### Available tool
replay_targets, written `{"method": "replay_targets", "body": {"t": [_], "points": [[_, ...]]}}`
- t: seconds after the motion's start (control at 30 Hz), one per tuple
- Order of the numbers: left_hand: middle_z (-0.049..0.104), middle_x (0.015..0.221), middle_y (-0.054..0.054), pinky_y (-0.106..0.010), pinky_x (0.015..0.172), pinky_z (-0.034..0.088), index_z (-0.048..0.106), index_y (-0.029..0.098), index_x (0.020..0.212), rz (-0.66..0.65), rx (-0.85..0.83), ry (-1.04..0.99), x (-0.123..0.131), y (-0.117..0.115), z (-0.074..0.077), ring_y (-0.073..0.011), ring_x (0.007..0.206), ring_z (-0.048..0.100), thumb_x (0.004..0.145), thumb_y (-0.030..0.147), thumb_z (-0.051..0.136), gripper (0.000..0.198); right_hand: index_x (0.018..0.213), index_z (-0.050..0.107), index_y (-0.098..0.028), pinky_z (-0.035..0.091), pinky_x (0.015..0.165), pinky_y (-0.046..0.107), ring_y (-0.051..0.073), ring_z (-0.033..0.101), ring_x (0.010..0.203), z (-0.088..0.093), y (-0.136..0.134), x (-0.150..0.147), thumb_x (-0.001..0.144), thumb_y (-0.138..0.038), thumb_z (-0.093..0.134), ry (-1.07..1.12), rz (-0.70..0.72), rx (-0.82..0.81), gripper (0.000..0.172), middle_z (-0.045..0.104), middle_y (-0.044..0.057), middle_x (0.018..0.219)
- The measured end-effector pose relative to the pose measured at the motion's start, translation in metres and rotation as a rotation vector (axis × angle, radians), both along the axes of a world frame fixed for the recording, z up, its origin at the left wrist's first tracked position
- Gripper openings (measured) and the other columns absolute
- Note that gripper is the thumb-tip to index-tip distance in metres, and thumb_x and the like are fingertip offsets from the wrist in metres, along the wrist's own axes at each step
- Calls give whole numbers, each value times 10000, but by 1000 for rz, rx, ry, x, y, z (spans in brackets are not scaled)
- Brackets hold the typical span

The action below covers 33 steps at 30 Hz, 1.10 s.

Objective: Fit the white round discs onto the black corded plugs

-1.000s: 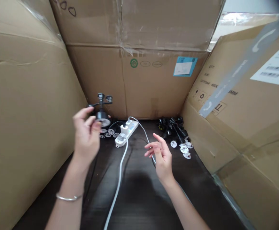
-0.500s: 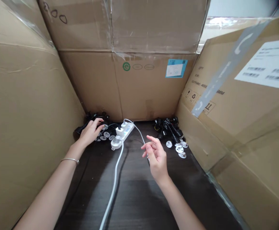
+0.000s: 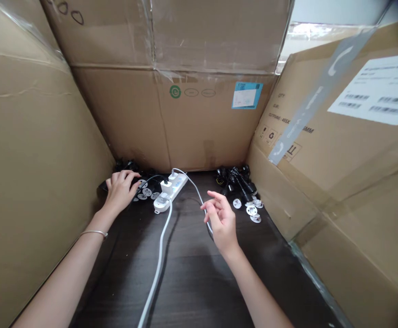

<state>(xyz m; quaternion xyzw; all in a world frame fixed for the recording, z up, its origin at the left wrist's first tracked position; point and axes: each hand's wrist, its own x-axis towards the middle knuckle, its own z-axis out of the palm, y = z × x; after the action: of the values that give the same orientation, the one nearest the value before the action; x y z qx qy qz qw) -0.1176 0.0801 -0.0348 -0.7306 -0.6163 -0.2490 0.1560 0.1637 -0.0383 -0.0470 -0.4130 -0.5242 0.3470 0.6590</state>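
My left hand point(image 3: 120, 191) rests on a pile of black plug parts point(image 3: 135, 180) at the far left of the dark table, fingers curled over one of them. My right hand point(image 3: 221, 221) hovers above the table's middle, fingers loosely spread and holding nothing, beside a thin white cable point(image 3: 193, 184). A white power strip point(image 3: 169, 191) with white chargers plugged in lies between the hands. Its thick white cord point(image 3: 157, 269) runs toward me. A second pile of black plug parts with white round faces point(image 3: 241, 189) lies at the far right.
Large cardboard boxes wall in the dark wooden table point(image 3: 199, 282) on the left point(image 3: 31, 159), back point(image 3: 199, 118) and right point(image 3: 338, 173). A silver bangle point(image 3: 94, 233) sits on my left wrist.
My left hand, which held a black plug part up in the air, has gone down to the left pile and now rests on it. My right hand has barely moved.
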Motion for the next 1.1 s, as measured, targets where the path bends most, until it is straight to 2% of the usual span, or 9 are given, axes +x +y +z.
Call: {"method": "replay_targets", "body": {"t": [0.1, 0.23, 0.4, 0.5, 0.63, 0.73, 0.83, 0.97, 1.1], "points": [[515, 1172, -93, -434, 856, 288, 571, 242, 1066, -36, 16, -9, 3, -2, -3, -304, 1083, 392, 841, 314, 370, 310, 1006, 565, -189, 426, 478, 216, 95, 500, 516, -6, 4, 0, 834, -332, 476, -115, 11, -61, 240, 597, 18, 735], [520, 1182, -83, -466, 888, 273, 589, 252, 1060, -44, 79, -67, 5, -8, -1, -315, 1102, 385, 839, 281, 371, 312, 852, 629, -210, 401, 504, 234, 121, 519, 529, -17, 13, 3, 828, -300, 461, -486, -36, -93, 193, 626, 17, 699], [553, 1109, -79, -478, 924, 292, 551, 197, 1121, 8, 421, -326, 18, -37, 26, -302, 1090, 424, 841, 273, 411, 322, 840, 650, -207, 424, 655, 285, 176, 577, 704, -16, 24, 44, 824, -210, 418, -764, -309, -141, 232, 659, 51, 827], [580, 1049, -81, -445, 952, 297, 567, 163, 1052, -17, 559, -458, 52, -68, 34, -249, 1018, 487, 846, 226, 417, 262, 997, 629, -147, 402, 760, 346, 250, 539, 901, -13, 33, 73, 788, -151, 434, -906, -616, -261, 285, 630, 125, 1003], [604, 997, -64, -409, 913, 339, 592, 193, 962, -275, 320, -455, 119, -104, 13, -227, 1001, 502, 823, 174, 453, 197, 1182, 536, -174, 338, 825, 416, 313, 431, 1061, -16, 54, 68, 802, -234, 492, -1144, -548, -339, 387, 569, 156, 1147], [589, 1017, -58, -387, 891, 351, 598, 203, 952, -408, 143, -433, 151, -117, -12, -216, 1001, 491, 824, 145, 440, 211, 1141, 559, -156, 290, 851, 465, 344, 392, 1087, -22, 73, 48, 815, -300, 499, -1149, -541, -397, 362, 571, 199, 1091], [577, 1023, -63, -377, 871, 358, 586, 203, 968, -448, 76, -434, 155, -120, -28, -217, 1014, 474, 827, 124, 428, 226, 998, 624, -130, 261, 883, 464, 335, 393, 1095, -27, 88, 36, 790, -250, 539, -1092, -533, -411, 255, 577, 211, 1055], [573, 1012, -61, -371, 855, 367, 572, 197, 962, -434, 55, -459, 145, -119, -35, -211, 1001, 470, 826, 110, 428, 216, 840, 653, -132, 281, 881, 453, 324, 448, 1051, -25, 100, 40, 715, -181, 612, -914, -490, -417, 140, 604, 189, 992], [573, 1001, -63, -373, 843, 374, 567, 194, 950, -441, 55, -462, 142, -119, -36, -211, 988, 474, 824, 100, 421, 214, 752, 639, -175, 387, 796, 394, 262, 552, 890, -9, 109, 57, 720, -279, 597, -624, -416, -392, 117, 635, 99, 820]]}}
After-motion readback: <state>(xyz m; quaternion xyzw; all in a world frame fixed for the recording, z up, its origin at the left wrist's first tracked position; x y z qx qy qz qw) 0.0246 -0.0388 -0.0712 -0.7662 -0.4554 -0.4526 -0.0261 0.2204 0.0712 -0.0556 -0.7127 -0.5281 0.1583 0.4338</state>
